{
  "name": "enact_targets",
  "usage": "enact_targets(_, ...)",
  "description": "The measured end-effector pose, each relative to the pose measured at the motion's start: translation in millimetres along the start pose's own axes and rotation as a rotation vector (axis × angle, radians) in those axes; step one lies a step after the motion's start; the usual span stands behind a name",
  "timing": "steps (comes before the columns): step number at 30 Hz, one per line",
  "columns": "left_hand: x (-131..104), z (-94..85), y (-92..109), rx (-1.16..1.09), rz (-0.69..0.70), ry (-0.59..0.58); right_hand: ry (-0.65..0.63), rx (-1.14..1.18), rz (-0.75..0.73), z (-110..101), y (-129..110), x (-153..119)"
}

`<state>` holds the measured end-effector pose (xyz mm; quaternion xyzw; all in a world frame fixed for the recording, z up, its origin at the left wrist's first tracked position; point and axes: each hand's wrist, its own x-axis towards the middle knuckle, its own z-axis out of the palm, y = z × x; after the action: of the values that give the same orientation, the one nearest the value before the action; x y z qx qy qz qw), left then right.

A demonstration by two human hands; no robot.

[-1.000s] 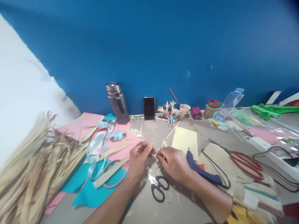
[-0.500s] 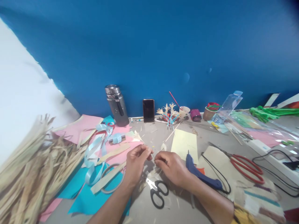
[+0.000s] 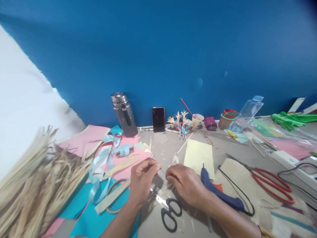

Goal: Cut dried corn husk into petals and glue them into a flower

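Observation:
My left hand (image 3: 144, 177) is closed in a pinch at the middle of the table, and my right hand (image 3: 184, 181) pinches just to its right. A thin strand spans the small gap between their fingertips; its ends are hidden by the fingers. Black-handled scissors (image 3: 170, 211) lie on the table below and between my hands. Beyond them stand pale husk flowers (image 3: 180, 120) with light blue stems. A blue glue gun (image 3: 218, 193) rests to the right of my right hand, near a yellow paper sheet (image 3: 200, 155).
Dried husks (image 3: 37, 188) heap up at the left, beside blue ribbon (image 3: 97, 178) and coloured paper (image 3: 84, 138). A grey flask (image 3: 125, 117), a phone (image 3: 158, 119) and a clear bottle (image 3: 246, 114) line the back. Red-handled scissors (image 3: 272, 185) and a power strip (image 3: 292, 165) are at right.
My hands have drawn slightly apart, and more of the thin strand shows between the fingertips. The camera view has shifted a little, moving objects at the right farther right in the picture.

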<state>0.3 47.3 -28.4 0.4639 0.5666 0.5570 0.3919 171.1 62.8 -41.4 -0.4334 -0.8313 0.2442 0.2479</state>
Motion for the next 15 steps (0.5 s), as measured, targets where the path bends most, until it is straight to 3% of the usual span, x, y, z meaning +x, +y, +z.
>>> enact_targets(8,-1.2,1.1,0.4,-0.017,-0.014,-0.013,0.05,0.047,0.006,-1.4,0.4,1.1)
enact_targets(12,-6.5,9.6,-3.5,-0.05,-0.116,-0.099,0.124,0.119,0.047,2.4,2.9,0.3)
enact_targets(15,-9.2,14.0,-5.4,-0.026,-0.103,-0.135,0.158,0.132,0.062,6.8,4.2,-0.2)
